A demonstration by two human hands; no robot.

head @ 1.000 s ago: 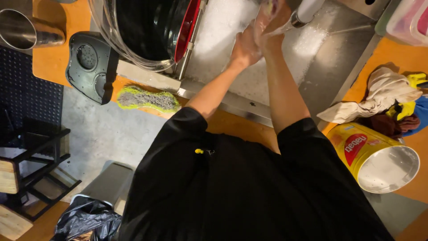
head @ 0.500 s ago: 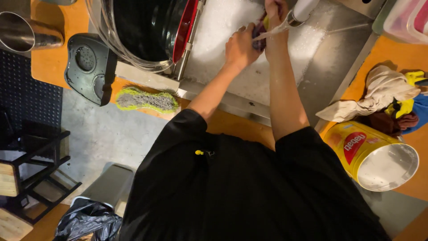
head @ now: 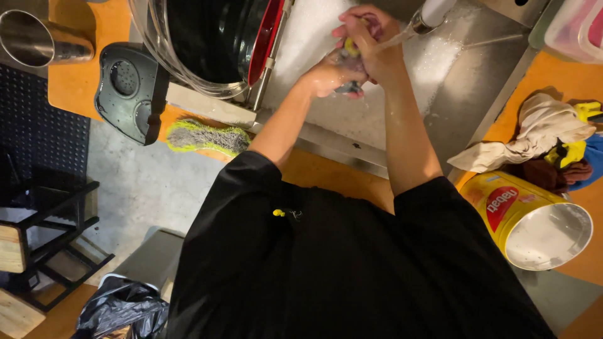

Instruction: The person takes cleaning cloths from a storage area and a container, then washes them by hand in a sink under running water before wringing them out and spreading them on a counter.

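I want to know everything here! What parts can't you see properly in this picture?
- Head view: the small yellow thing is mostly covered by the left hand and right hand; its kind is unclear.
- The tap is cut off by the top edge.
- The pink tub is cut off by the corner.
- The sink floor is blurred by foam.

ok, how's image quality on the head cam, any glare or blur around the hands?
Head view: warm, uneven light; the sink floor glares nearly white near the tap. Both hands, left and right, are soft with motion blur, so the small item between them can't be made out. The black shirt is dark, with little detail. Wide-angle bending at the edges.
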